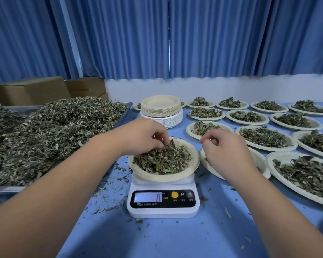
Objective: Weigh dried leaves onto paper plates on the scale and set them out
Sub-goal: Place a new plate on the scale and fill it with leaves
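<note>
A white digital scale (163, 200) stands at the table's centre, its display showing 8. On it sits a paper plate (193, 161) holding a mound of dried leaves (163, 160). My left hand (140, 135) reaches over the plate's far left side, fingers curled down and pinching leaves in the mound. My right hand (226, 146) hovers just right of the plate with fingers loosely curled; whether it holds any leaf I cannot tell. It covers part of another plate (259, 161) beside the scale.
A big metal tray (6, 189) heaped with bulk dried leaves (50, 135) fills the left. A stack of empty paper plates (160, 108) stands behind the scale. Several filled plates (263, 136) cover the right side. Leaf crumbs litter the blue tablecloth (175, 237). Cardboard boxes (32, 90) stand back left.
</note>
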{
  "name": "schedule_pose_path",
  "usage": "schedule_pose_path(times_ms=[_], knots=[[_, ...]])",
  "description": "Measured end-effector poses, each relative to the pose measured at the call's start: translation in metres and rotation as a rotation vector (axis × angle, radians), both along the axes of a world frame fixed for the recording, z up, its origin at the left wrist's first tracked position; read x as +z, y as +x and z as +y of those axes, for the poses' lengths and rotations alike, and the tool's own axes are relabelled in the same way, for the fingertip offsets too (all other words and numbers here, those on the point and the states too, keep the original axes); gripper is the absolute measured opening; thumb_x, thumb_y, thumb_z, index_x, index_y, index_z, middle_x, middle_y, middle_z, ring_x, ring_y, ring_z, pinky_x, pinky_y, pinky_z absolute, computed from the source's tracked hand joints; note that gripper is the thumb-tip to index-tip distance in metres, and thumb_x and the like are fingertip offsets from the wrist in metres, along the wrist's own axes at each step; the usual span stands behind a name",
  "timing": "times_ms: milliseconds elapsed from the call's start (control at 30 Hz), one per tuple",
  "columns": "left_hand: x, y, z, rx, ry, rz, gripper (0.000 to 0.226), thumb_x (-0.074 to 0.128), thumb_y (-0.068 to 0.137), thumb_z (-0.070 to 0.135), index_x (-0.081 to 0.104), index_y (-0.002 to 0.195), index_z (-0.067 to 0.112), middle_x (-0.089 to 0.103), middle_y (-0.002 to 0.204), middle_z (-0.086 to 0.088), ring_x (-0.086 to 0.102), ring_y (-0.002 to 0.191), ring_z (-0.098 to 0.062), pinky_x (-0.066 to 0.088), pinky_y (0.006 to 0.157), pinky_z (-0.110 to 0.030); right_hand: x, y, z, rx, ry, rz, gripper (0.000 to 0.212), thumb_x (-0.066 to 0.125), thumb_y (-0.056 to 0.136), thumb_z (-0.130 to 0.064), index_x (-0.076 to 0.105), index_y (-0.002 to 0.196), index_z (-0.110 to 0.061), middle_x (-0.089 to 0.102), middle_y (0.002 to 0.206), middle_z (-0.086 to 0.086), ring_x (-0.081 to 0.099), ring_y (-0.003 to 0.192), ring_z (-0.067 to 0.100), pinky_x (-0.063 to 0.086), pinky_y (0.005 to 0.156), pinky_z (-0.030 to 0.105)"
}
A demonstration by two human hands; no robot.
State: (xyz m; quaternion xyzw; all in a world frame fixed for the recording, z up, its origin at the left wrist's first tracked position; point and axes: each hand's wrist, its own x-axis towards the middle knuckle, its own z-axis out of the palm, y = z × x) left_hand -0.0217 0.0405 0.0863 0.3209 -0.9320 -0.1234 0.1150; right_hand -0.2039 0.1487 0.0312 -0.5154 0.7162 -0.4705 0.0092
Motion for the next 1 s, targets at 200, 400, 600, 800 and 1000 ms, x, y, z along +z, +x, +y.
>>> schedule_pose_path(times_ms=[200,400,600,800,1000], knots=[[0.001,0.022,0.004,0.045,0.063,0.466,0.019,0.070,0.086,0.012,0.070,0.083,0.031,0.068,0.078,0.011,0.062,0.072,0.000,0.048,0.069,-0.011,-0.001,0.001,-0.001,0.009,-0.002,-0.010,0.022,0.050,0.083,-0.014,0.064,0.070,-0.025,0.052,0.044,-0.016,0.049,0.048,0.006,0.039,0.049,0.024],[-0.019,0.036,0.008,0.101,0.095,0.712,0.026,0.065,0.088,0.005,0.066,0.082,0.030,0.064,0.077,0.007,0.058,0.068,-0.002,0.049,0.067,-0.015,0.000,0.003,-0.001,0.030,-0.026,-0.031,0.023,0.051,0.083,-0.011,0.065,0.070,-0.024,0.049,0.043,-0.012,0.044,0.044,0.008,0.038,0.049,0.024],[-0.033,0.044,0.009,0.134,0.271,1.003,0.025,0.058,0.090,-0.005,0.064,0.085,0.018,0.063,0.069,0.011,0.060,0.064,-0.005,0.054,0.066,-0.018,0.000,0.004,0.000,0.036,-0.032,-0.007,0.024,0.051,0.083,-0.009,0.066,0.070,-0.022,0.047,0.043,-0.009,0.041,0.041,0.007,0.034,0.042,0.014],[-0.038,0.041,0.017,0.146,0.398,1.128,0.022,0.056,0.091,-0.006,0.064,0.088,0.014,0.063,0.076,0.002,0.064,0.058,-0.006,0.051,0.060,-0.013,0.001,0.007,0.000,0.032,-0.020,-0.019,0.025,0.052,0.084,-0.008,0.066,0.069,-0.023,0.045,0.042,-0.009,0.040,0.041,0.008,0.033,0.040,0.014],[-0.041,0.039,0.018,0.123,0.419,1.134,0.024,0.056,0.091,-0.008,0.063,0.087,0.014,0.066,0.065,0.014,0.065,0.061,-0.006,0.051,0.061,-0.013,0.003,0.008,0.002,0.016,0.007,-0.032,0.025,0.052,0.085,-0.008,0.068,0.073,-0.023,0.045,0.041,-0.013,0.042,0.040,0.005,0.028,0.041,0.014]])
